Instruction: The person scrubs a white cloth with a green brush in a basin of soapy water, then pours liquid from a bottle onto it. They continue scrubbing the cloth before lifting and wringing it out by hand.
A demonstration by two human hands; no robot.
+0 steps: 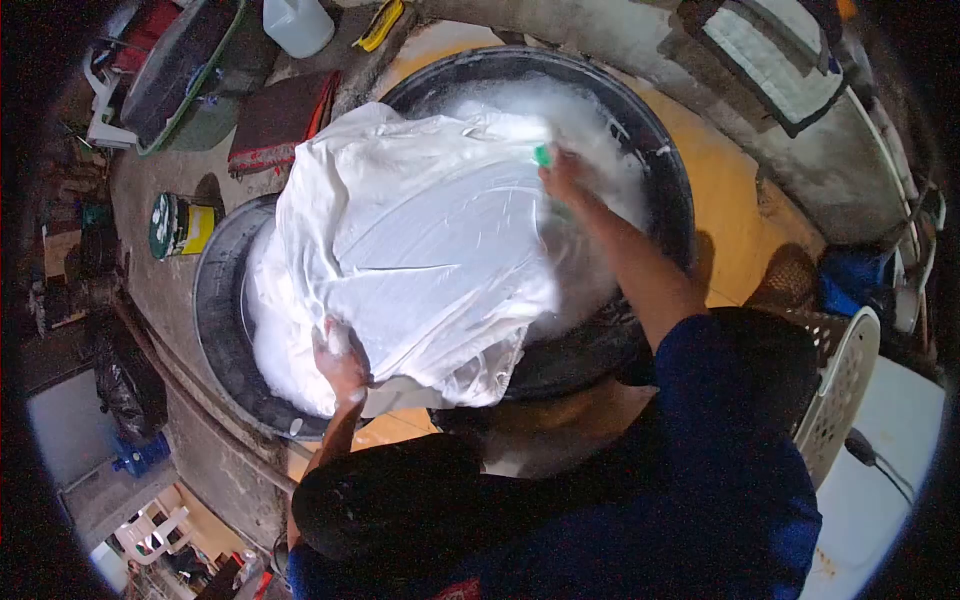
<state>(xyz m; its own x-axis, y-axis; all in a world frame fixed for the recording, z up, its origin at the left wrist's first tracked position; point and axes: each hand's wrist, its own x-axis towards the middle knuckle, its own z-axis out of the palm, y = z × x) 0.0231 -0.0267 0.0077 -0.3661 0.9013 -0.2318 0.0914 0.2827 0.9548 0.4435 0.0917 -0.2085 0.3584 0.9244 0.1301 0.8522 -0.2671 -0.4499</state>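
Observation:
A wet white cloth (440,240) lies spread across two tubs, its upper part smooth and its edges bunched in folds. My left hand (341,360) is closed on the cloth's lower left edge, with suds on the fingers. My right hand (568,178) is at the cloth's upper right edge, fingers curled round a small green object (543,156), mostly hidden by the hand. Beneath the cloth on the right is a large black tub (677,200) with foamy water (610,130). On the left, a smaller grey tub (215,290) holds more suds and cloth.
A bucket with a yellow label (198,228) stands left of the tubs. Behind it are a dark red folded mat (280,125), a green-rimmed bin (190,90) and a white jug (298,25). A perforated laundry basket (845,390) is near my right side.

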